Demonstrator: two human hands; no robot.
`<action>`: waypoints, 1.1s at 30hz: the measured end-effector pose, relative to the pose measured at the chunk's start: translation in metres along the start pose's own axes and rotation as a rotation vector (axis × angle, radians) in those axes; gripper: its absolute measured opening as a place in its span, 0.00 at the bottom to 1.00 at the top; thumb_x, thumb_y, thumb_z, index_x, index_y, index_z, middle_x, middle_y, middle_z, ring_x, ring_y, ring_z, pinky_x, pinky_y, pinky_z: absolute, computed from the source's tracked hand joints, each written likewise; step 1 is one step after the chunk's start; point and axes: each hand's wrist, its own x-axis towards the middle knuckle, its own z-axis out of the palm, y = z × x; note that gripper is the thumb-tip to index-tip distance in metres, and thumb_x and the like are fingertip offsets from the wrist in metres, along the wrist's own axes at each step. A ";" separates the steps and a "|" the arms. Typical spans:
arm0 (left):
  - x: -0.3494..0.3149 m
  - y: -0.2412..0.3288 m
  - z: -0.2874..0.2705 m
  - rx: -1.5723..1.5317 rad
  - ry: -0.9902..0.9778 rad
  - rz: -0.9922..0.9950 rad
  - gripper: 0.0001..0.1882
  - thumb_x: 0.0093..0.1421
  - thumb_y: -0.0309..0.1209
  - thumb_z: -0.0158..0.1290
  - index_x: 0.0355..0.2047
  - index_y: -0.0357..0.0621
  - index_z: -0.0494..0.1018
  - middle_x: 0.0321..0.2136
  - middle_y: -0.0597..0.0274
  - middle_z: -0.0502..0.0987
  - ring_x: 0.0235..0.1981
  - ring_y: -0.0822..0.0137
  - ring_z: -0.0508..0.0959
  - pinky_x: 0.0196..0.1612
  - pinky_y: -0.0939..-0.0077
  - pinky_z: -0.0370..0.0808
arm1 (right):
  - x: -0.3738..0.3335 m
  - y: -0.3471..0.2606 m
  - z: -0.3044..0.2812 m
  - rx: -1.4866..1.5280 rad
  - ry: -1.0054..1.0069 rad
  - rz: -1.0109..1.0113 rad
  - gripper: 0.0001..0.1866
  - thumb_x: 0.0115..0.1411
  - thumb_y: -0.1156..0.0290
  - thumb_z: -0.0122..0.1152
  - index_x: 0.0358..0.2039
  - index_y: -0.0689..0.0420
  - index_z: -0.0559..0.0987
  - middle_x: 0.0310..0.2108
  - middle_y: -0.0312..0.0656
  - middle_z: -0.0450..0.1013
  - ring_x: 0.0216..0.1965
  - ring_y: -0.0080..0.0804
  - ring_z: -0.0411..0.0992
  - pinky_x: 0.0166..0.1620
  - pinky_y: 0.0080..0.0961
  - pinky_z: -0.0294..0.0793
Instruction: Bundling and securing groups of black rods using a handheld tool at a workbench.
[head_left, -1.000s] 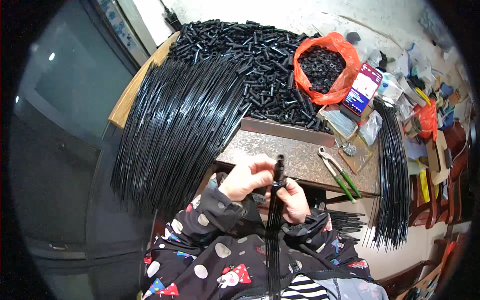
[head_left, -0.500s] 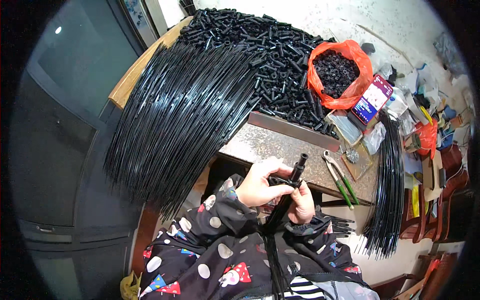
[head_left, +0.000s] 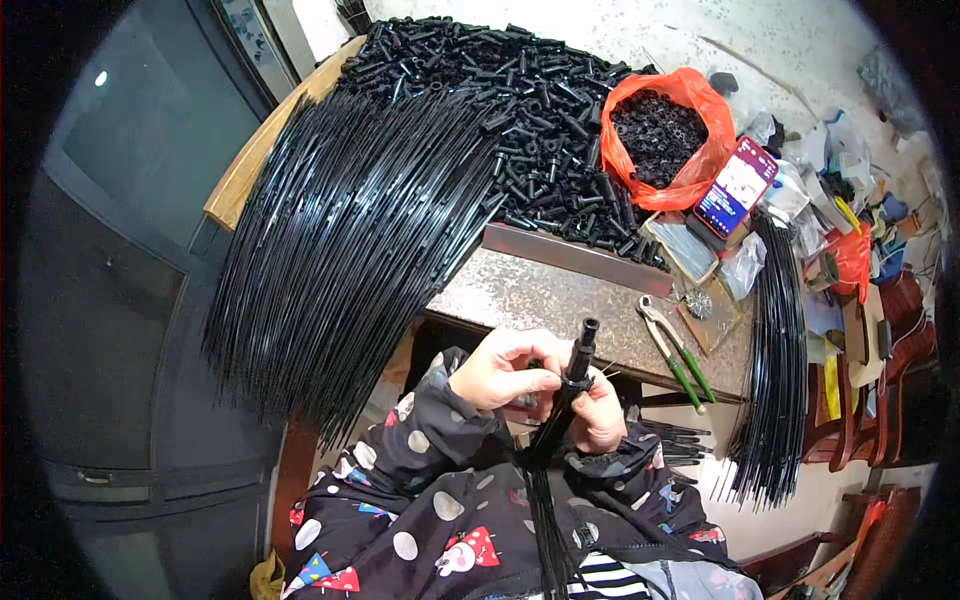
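Note:
Upright in front of me stands a black stepped plastic tube point(head_left: 583, 350), with thin black rods point(head_left: 545, 500) hanging in a bundle below its collar. My right hand point(head_left: 600, 418) is closed around the collar and the top of the bundle, its thumb lying across the front. From the left, my left hand point(head_left: 505, 372) presses thumb and fingers together at the collar; whatever is pinched there is too small to make out. A thin wire-like end shows just right of the tube.
A wide fan of black rods point(head_left: 330, 270) overhangs the table's left side. Black tubes point(head_left: 550, 150) are heaped behind a metal bar point(head_left: 575, 260). Beyond are a red bag of small black parts point(head_left: 660, 140) and a phone point(head_left: 737, 187). Green-handled pincers point(head_left: 675, 355) lie right, near more rods point(head_left: 775, 370).
Both hands and the tube have shifted slightly left and down in the picture. A black piece that stuck out by the left fingers now sits against the tube's collar.

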 end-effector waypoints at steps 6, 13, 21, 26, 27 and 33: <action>0.009 0.005 0.007 0.096 -0.016 0.083 0.03 0.41 0.19 0.45 0.15 0.36 0.63 0.18 0.61 0.64 0.20 0.69 0.67 0.24 0.79 0.65 | -0.002 0.002 -0.006 0.043 -0.037 -0.117 0.11 0.45 0.67 0.52 0.27 0.58 0.67 0.22 0.39 0.65 0.24 0.26 0.64 0.28 0.20 0.63; 0.000 -0.002 -0.006 0.125 -0.044 0.101 0.02 0.44 0.18 0.42 0.21 0.33 0.63 0.26 0.55 0.65 0.24 0.67 0.68 0.25 0.78 0.69 | 0.002 0.013 -0.004 0.027 -0.035 -0.095 0.10 0.46 0.69 0.51 0.27 0.60 0.66 0.24 0.38 0.66 0.25 0.23 0.64 0.29 0.17 0.63; -0.008 -0.007 -0.014 0.106 -0.025 0.057 0.02 0.45 0.18 0.41 0.21 0.35 0.62 0.31 0.53 0.66 0.28 0.68 0.68 0.28 0.80 0.67 | 0.002 0.015 0.001 0.037 -0.030 -0.068 0.08 0.47 0.71 0.49 0.27 0.60 0.66 0.23 0.38 0.66 0.24 0.23 0.64 0.29 0.17 0.63; -0.003 0.001 -0.008 0.109 -0.042 0.083 0.03 0.44 0.18 0.43 0.22 0.36 0.62 0.27 0.61 0.65 0.27 0.74 0.65 0.30 0.82 0.62 | 0.004 0.015 -0.004 0.057 -0.028 -0.085 0.08 0.47 0.71 0.49 0.27 0.60 0.66 0.23 0.39 0.66 0.25 0.24 0.65 0.29 0.18 0.64; -0.002 0.001 -0.008 0.297 -0.050 0.150 0.03 0.45 0.18 0.43 0.22 0.36 0.62 0.27 0.60 0.65 0.28 0.73 0.66 0.30 0.82 0.63 | 0.004 0.013 -0.005 0.057 -0.029 -0.087 0.08 0.47 0.71 0.49 0.27 0.60 0.66 0.23 0.39 0.66 0.25 0.24 0.65 0.29 0.18 0.64; -0.007 0.001 -0.005 0.064 -0.051 0.104 0.03 0.46 0.17 0.41 0.23 0.35 0.61 0.29 0.57 0.64 0.24 0.72 0.68 0.24 0.85 0.67 | 0.005 0.015 -0.003 0.014 -0.100 -0.110 0.09 0.47 0.71 0.49 0.28 0.61 0.66 0.24 0.39 0.66 0.26 0.25 0.65 0.32 0.19 0.63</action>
